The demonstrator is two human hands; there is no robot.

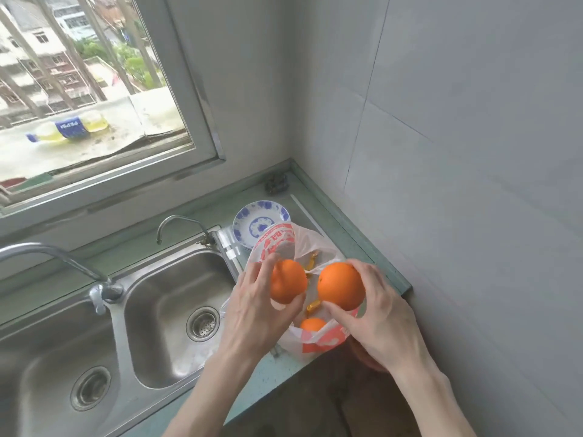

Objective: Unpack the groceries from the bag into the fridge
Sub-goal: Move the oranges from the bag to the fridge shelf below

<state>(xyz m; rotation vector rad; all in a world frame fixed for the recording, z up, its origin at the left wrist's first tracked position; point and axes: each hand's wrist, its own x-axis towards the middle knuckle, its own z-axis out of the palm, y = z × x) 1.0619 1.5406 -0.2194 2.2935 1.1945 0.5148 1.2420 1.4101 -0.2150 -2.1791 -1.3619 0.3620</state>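
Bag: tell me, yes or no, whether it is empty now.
No: a third orange still lies inside the bag, while the left hand and right hand each hold one above it.

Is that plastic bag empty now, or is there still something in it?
Not empty. The bag lies open on the counter, and one orange still sits inside, with small gold-wrapped items.

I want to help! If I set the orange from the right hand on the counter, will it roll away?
Probably: the orange looks round and smooth, so it may roll. It fills the right hand, so it's likely fairly heavy.
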